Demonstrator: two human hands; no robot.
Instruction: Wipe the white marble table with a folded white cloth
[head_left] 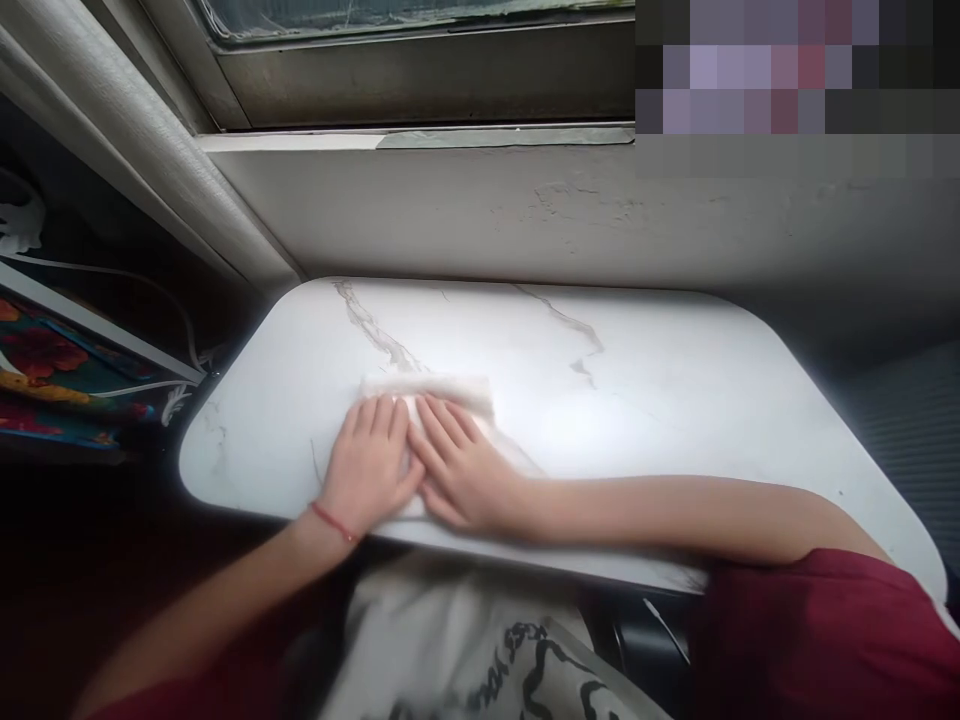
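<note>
A white cloth (427,384), perhaps a paper towel, lies on the white marble-patterned tabletop (660,400). Its far edge is folded or rolled into a thick strip. My left hand (369,455), with a red string bracelet at the wrist, lies flat with its fingers stretched over the cloth. Beside it, my right hand (469,465) also presses down flat, fingers extended just short of the rolled edge. The thumbs meet or nearly meet between the hands. Much of the cloth is hidden under both palms.
Behind the table runs a grey wall (450,210) with cracked paint, under a window frame (427,85). A pale pipe or curtain (172,170) stands at the left, near a shelf with colourful floral fabric (60,370). Printed light fabric (465,640) shows below the table's front edge.
</note>
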